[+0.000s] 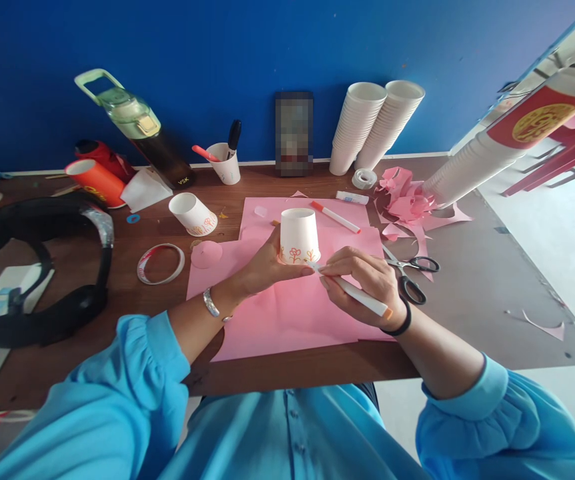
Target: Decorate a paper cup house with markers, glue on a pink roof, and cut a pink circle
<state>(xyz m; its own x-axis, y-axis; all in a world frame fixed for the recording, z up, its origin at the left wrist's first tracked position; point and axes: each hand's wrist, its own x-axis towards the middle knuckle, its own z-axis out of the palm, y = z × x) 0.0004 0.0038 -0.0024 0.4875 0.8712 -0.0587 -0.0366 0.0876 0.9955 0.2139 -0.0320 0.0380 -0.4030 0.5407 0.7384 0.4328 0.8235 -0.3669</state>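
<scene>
My left hand (267, 263) is closed round the left side and lower edge of a white paper cup (299, 230), which has orange flowers drawn along its bottom band. A white marker (362, 297) with an orange end is gripped in my right hand (362, 277), its tip at the cup's lower right edge. Both hands are over pink paper sheets (277, 320). Behind the cup lies another white marker (336, 217) with an orange-red cap. A second decorated cup (192, 215) rests tilted to the left.
Scissors (410, 272) and pink scraps (407, 197) lie to the right. Stacked cups (357, 123), a phone (294, 133), a pen cup (225, 167) and a bottle (150, 140) stand along the blue wall. At left are a tape ring (161, 264) and a black headset (80, 307).
</scene>
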